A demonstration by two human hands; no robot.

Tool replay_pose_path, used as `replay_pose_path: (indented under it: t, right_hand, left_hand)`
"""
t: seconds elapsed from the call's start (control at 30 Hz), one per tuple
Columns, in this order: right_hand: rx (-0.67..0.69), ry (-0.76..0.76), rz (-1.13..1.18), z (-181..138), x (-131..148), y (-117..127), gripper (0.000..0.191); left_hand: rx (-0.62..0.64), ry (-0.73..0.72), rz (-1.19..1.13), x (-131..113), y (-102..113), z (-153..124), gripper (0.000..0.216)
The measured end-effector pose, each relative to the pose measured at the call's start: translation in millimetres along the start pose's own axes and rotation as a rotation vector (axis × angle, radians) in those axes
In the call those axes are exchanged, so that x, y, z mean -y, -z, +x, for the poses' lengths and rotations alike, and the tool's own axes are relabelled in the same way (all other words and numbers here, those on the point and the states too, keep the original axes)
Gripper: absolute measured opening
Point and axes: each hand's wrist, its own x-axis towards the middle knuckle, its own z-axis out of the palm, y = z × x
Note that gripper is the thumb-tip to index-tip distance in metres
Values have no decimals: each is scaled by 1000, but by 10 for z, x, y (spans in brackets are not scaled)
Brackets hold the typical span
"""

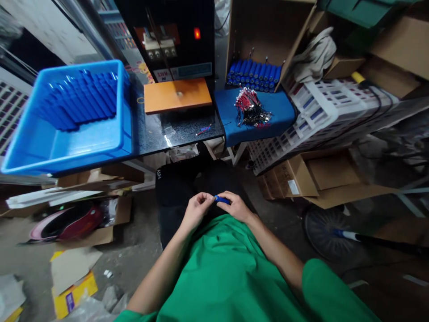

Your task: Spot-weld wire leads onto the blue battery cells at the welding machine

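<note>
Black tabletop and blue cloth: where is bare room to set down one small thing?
The black tabletop has a bare patch between the blue bin and the clear plastic scrap. The blue cloth is bare right of the wire bundle. Crowded: the cloth's middle and, with blue pieces, the bin's back.

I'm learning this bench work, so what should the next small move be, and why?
Probably work at the end of the blue cylinder with the left hand while the right hand steadies it: the right grips its body, and the left's pinched fingers are at its end. Whether they pinch anything is too small to tell.
</note>
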Motion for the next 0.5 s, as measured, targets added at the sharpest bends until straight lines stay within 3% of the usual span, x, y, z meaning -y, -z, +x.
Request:
replay_pose_path:
  t: [0.13, 0.3, 0.5]
  right_hand:
    - [47, 18, -17, -21, -21, -22, 30]
    - [109, -71, 70, -62, -77, 8, 37]
    - [183, -183, 169, -59, -9, 48, 35]
  left_hand:
    - [-36, -248, 230, 12, 50, -5, 32]
    - [35, -486, 510, 52, 138, 1, 21]
    - [72, -614, 597, 82, 167, -23, 17]
